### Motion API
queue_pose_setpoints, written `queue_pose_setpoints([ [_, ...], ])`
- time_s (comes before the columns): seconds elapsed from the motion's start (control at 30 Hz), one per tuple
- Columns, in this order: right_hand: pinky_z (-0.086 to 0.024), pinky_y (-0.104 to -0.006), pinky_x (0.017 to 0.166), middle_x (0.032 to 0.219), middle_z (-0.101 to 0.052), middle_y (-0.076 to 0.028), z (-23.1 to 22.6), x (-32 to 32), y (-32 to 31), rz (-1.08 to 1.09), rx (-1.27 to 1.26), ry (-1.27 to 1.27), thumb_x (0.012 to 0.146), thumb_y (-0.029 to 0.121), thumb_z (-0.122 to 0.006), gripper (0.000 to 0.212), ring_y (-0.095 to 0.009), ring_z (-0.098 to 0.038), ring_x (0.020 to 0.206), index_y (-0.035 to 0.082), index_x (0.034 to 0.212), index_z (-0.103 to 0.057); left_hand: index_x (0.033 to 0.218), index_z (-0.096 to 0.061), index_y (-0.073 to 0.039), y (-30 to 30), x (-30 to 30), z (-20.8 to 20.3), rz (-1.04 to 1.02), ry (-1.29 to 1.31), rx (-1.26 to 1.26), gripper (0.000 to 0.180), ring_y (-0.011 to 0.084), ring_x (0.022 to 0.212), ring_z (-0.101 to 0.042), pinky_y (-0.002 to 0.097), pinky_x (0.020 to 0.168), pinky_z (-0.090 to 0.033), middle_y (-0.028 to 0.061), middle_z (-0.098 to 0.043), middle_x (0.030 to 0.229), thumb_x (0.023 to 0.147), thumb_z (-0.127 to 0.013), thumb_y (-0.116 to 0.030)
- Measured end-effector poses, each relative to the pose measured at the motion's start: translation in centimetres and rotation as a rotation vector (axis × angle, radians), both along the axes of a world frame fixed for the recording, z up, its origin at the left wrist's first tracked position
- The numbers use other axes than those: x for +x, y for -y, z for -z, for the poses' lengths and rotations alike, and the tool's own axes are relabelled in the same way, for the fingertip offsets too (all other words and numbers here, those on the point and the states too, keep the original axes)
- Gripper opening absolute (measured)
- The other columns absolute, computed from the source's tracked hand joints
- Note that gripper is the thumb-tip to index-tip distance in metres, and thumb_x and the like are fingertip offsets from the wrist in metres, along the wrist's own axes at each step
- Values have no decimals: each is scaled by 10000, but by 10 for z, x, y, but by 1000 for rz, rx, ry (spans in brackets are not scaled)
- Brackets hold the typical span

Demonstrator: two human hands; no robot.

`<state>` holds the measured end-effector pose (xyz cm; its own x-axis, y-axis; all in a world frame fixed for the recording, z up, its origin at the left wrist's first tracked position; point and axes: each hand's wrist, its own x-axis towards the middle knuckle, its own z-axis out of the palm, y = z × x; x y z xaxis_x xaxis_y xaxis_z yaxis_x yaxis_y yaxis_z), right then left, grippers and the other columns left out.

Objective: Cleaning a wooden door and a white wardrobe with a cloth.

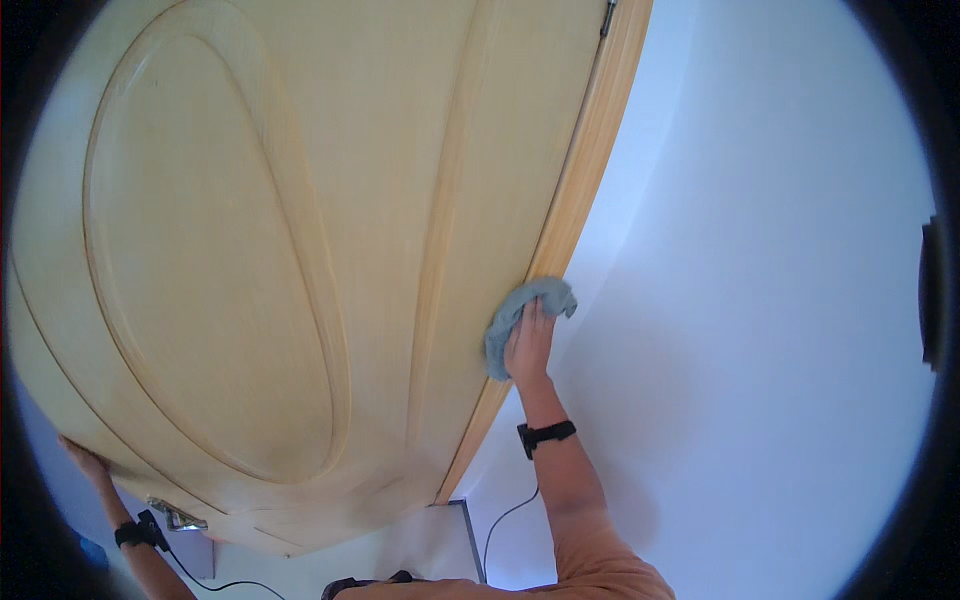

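At door (300, 200) hinge-side edge, right hand (530, 345) presses blue cloth (515, 315), grip grasping cloth. Left hand (85, 462) steadies door's opposite edge, grip unclear. Best: firm pressure, strokes along edge.

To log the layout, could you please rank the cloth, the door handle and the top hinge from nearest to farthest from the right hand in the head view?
1. Cloth, under the right hand on the door edge.
2. Door handle, lower left.
3. Top hinge, at the upper edge.
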<state>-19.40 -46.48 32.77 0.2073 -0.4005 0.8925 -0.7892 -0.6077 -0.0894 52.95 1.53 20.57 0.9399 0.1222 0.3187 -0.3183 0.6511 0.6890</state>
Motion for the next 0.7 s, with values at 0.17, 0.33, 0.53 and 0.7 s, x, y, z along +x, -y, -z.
queue_pose_setpoints([
  [0.17, -158, -555, 1087, 1358, -318, -325, -104, 20, -7, 89, -196, -3, 808, 21, -433, 562, -511, -281, 1250, -125, 1327, -278, 1420, -267, -24, -37, 82, 58, -125, 143, 129, 642, 274, 1322, -296, 391, 1088, -242, 133, -295, 1457, 977, -269, -490],
  [0.33, -131, -533, 1104, 1360, -335, -298, -158, 42, -30, 125, -466, 41, 788, 6, -443, 565, -473, -262, 1283, -118, 1320, -298, 1421, -265, -27, -19, 115, 96, -22, 70, 20, 654, 274, 1323, -293, 393, 1090, -238, 133, -291, 1460, 973, -266, -502],
  [0.53, -178, -489, 1100, 1355, -353, -283, -187, 43, -29, 49, -683, 101, 801, -36, -398, 534, -437, -290, 1280, -95, 1325, -319, 1423, -262, -29, -9, 113, 152, 22, 8, -25, 667, 274, 1325, -289, 395, 1093, -233, 132, -286, 1462, 967, -263, -517],
  [0.7, -194, -422, 1108, 1400, -322, -259, -191, 30, -31, -140, -576, 195, 820, -56, -346, 552, -403, -259, 1321, -22, 1370, -318, 1424, -260, -32, 5, 114, 188, 51, -29, -53, 679, 274, 1326, -287, 397, 1094, -229, 132, -282, 1464, 962, -260, -529],
])
